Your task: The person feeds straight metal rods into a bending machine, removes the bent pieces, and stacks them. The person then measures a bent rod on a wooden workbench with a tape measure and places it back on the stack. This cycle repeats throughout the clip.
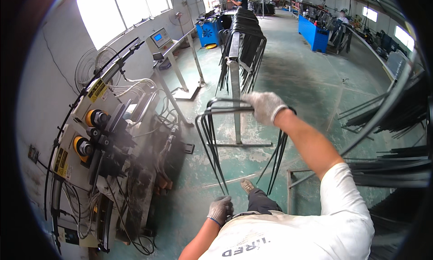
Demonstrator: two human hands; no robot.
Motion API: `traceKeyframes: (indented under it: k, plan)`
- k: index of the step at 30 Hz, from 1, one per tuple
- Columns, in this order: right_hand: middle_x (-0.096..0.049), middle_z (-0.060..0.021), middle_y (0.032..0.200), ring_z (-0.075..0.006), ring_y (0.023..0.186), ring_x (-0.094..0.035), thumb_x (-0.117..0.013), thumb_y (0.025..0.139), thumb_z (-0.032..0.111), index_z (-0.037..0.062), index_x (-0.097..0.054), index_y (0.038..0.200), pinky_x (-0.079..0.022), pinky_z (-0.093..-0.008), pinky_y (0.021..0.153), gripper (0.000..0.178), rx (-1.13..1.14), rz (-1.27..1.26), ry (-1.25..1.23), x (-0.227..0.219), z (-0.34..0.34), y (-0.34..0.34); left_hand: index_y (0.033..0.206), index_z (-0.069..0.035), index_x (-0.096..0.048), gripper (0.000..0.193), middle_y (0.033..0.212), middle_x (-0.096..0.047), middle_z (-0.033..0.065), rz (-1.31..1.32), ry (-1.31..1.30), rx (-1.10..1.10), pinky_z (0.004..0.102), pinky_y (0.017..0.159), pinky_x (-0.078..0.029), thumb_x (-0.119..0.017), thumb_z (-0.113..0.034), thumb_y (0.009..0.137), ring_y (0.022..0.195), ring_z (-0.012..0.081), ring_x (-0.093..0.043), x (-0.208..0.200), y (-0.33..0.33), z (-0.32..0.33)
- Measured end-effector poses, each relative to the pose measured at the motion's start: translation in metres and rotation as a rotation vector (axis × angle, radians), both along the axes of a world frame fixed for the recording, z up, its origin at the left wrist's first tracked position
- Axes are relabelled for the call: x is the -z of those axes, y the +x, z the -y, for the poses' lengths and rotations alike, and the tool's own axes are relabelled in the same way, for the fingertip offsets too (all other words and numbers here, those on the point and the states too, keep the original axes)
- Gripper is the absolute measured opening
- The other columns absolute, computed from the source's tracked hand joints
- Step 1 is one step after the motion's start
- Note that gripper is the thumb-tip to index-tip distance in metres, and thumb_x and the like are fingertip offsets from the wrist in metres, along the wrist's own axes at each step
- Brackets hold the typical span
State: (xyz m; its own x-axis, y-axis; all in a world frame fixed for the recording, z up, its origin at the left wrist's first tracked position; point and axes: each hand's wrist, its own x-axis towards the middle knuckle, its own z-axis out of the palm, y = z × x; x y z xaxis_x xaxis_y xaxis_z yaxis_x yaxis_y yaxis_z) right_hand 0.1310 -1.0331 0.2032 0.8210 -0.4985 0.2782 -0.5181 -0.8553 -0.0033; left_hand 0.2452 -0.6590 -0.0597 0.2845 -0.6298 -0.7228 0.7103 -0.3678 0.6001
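Observation:
Several black metal rods bent into a U shape (229, 110) hang with their legs pointing down in front of me. My right hand (266, 107), in a whitish knit glove, is closed round their top bars near the right bend. The grasping fingers are partly hidden. Just beyond the rods stands the upright post of a metal rack (233, 82), with a long row of similar bent rods (247, 43) draped over its beam. Close to my waist, my left hand (220, 209) is gloved and curled into a loose fist; nothing shows in it.
A machine with yellow-and-black round parts (95, 119) and loose cables stands left. Beyond it are a control box (158, 38) and a metal stand. Long black rods (388, 172) lie stacked at right. Farther off are a blue cabinet (313, 33) and a person (241, 0).

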Motion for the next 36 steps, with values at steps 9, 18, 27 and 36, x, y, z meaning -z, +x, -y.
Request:
traceKeyframes:
  k: [9, 18, 27, 36]
  plan:
    - [-0.08, -0.0124, 0.127, -0.0353, 0.119, -0.079, -0.06, 0.101, 0.009, 0.0253, -0.081, 0.14, -0.064, -0.0476, 0.102, 0.047, -0.106, 0.158, -0.083, -0.039, 0.264, 0.127, 0.125, 0.002, -0.07, 0.028, 0.083, -0.068, 0.0114, 0.377, 0.109, -0.116, 0.0405, 0.056, -0.053, -0.077, -0.016, 0.104, 0.065, 0.0257, -0.067, 0.104, 0.092, 0.051]
    - [-0.076, -0.022, 0.135, -0.0431, 0.13, -0.071, -0.057, 0.092, -0.008, 0.0113, -0.082, 0.134, -0.056, -0.0469, 0.111, 0.052, 0.007, 0.415, -0.003, 0.059, 0.557, 0.15, 0.112, 0.001, -0.072, 0.018, 0.081, -0.068, 0.0096, 0.178, 0.318, -0.638, 0.0379, 0.052, -0.053, -0.073, -0.016, 0.105, 0.059, 0.0212, -0.065, -0.003, 0.154, 0.089]
    - [-0.074, -0.0204, 0.151, -0.0383, 0.142, -0.068, -0.074, 0.101, 0.023, 0.0148, -0.068, 0.159, -0.051, -0.0519, 0.123, 0.059, 0.308, 0.572, -0.35, 0.045, 0.44, 0.271, 0.112, -0.003, -0.07, 0.013, 0.079, -0.068, 0.0068, 0.755, 0.439, -0.911, 0.0339, 0.051, -0.052, -0.074, -0.01, 0.103, 0.056, 0.0153, -0.065, -0.028, 0.283, -0.024]
    - [-0.084, -0.0091, 0.117, -0.0165, 0.105, -0.077, -0.083, 0.106, 0.017, 0.0016, -0.083, 0.127, -0.062, -0.0338, 0.096, 0.025, -0.223, 0.601, 1.081, 0.259, 0.037, 0.479, 0.117, -0.002, -0.071, 0.017, 0.104, -0.075, 0.0127, 1.6, 0.579, -0.794, 0.0363, 0.092, -0.058, -0.075, -0.011, 0.103, 0.096, 0.0212, -0.071, -0.147, 0.504, -0.149]
